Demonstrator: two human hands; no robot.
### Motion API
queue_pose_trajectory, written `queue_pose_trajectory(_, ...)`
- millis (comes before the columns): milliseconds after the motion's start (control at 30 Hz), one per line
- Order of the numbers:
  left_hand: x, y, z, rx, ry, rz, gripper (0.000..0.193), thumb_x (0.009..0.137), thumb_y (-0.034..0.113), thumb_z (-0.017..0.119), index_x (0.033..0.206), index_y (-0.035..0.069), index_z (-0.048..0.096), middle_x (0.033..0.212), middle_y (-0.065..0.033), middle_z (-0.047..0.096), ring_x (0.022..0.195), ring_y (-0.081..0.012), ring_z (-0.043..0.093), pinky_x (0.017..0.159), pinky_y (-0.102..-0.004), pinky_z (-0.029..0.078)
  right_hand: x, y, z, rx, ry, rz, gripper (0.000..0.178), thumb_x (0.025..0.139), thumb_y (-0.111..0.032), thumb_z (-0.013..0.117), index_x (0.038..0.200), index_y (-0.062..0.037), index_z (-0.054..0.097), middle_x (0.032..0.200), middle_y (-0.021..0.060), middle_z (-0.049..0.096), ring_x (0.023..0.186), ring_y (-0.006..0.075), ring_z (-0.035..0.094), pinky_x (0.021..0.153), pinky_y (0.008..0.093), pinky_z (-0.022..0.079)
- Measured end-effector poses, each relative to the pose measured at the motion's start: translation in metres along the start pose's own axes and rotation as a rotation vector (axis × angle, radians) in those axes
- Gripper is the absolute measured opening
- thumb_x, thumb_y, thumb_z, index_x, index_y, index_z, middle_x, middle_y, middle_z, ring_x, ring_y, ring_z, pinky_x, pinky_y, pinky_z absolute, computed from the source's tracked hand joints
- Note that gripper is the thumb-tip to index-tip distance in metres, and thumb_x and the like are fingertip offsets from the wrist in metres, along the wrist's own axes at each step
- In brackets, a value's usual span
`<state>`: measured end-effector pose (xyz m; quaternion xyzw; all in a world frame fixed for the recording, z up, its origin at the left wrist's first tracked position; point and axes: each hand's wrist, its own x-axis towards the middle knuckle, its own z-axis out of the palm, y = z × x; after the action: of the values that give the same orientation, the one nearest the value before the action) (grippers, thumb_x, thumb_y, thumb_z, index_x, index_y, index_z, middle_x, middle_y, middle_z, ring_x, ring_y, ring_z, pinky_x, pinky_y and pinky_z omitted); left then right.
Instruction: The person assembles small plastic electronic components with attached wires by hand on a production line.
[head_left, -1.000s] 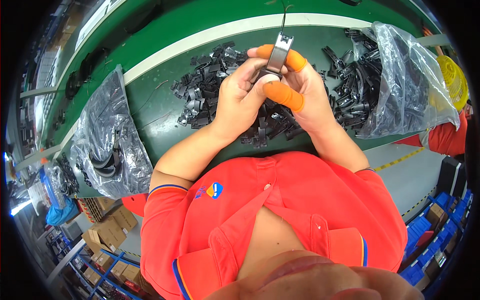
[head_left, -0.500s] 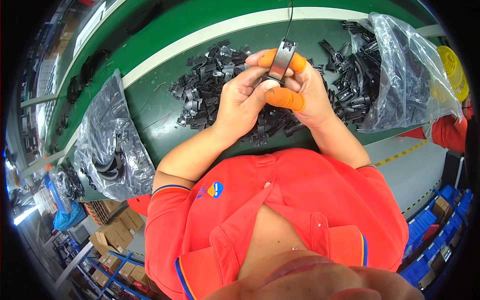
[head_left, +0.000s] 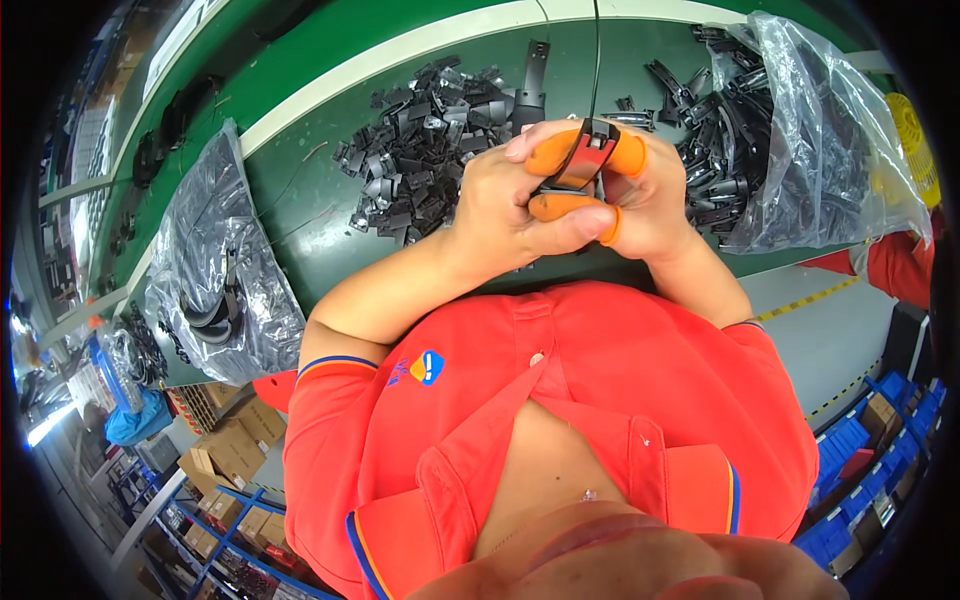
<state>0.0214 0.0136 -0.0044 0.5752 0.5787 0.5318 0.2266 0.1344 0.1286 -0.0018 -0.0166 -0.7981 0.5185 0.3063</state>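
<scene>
Clip's tilted over since a sec ago: left hand (head_left: 500,215) & right hand (head_left: 650,205) both pinch the black clip (head_left: 585,160), centre-top, fitting underway.

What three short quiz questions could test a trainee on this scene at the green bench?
1. True or false: both hands hold one small black clip.
2. What colour are the finger covers?
3. Where is the loose pile of black parts? A: on the bench, B: inside the left bag.

Key: 1 true; 2 orange; 3 A.
</scene>
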Motion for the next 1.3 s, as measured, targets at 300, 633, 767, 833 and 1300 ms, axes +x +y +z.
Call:
queue_pose_trajectory(300, 0.013, 0.016, -0.005, -0.164, -0.151, -0.104, 0.039, 0.071, 0.014, 0.074, 0.102, 0.0, 0.057, 0.097, -0.0061, 0.059, 0.09, -0.0128, 0.056, 0.079, -0.0262, 0.046, 0.01, -0.001, -0.006, -0.145, -0.065, -0.226, 0.03, 0.071, -0.016, 0.067, 0.093, 0.0034, 0.061, 0.095, 0.0118, 0.064, 0.09, 0.0251, 0.06, 0.088, 0.0386, 0.045)
queue_pose_trajectory(633, 0.054, 0.003, -0.042, 0.173, -0.451, 0.064, 0.036, 0.068, 0.026, 0.073, 0.089, 0.001, 0.056, 0.086, -0.0091, 0.055, 0.088, -0.0246, 0.054, 0.08, -0.0334, 0.042, 0.015, 0.015, 0.0, 0.047, 0.129, 0.069, 0.037, 0.074, -0.016, 0.069, 0.108, -0.0057, 0.058, 0.11, 0.0084, 0.057, 0.1, 0.0156, 0.054, 0.082, 0.0254, 0.044)
queue_pose_trajectory(767, 0.092, -0.044, -0.09, 0.788, -0.331, 0.144, 0.027, 0.077, 0.025, 0.063, 0.083, 0.001, 0.056, 0.075, -0.0151, 0.058, 0.083, -0.0318, 0.056, 0.079, -0.0436, 0.038, 0.027, 0.04, -0.05, -0.064, 0.272, 0.447, 0.048, 0.081, -0.018, 0.062, 0.124, -0.0042, 0.046, 0.115, 0.009, 0.055, 0.096, 0.0197, 0.056, 0.081, 0.0283, 0.043)
queue_pose_trajectory(833, 0.115, -0.086, -0.123, 1.053, -0.371, 0.088, 0.026, 0.077, 0.027, 0.062, 0.084, 0.002, 0.058, 0.079, -0.0139, 0.059, 0.088, -0.0295, 0.056, 0.084, -0.0443, 0.038, 0.027, 0.048, -0.074, -0.803, 0.117, 0.457, 0.045, 0.079, -0.018, 0.063, 0.12, -0.0046, 0.05, 0.108, 0.011, 0.058, 0.087, 0.0239, 0.06, 0.075, 0.0301, 0.047)
queue_pose_trajectory(1300, 0.249, -0.21, -0.113, 1.144, -0.14, -0.126, 0.036, 0.087, 0.026, 0.047, 0.119, 0.008, 0.046, 0.099, -0.0151, 0.061, 0.089, -0.0327, 0.059, 0.077, -0.0424, 0.047, 0.02, 0.037, -0.074, -0.685, 0.253, 0.284, 0.023, 0.072, -0.003, 0.067, 0.095, -0.0055, 0.063, 0.076, 0.0055, 0.046, 0.059, 0.0148, 0.038, 0.055, 0.0253, 0.035)
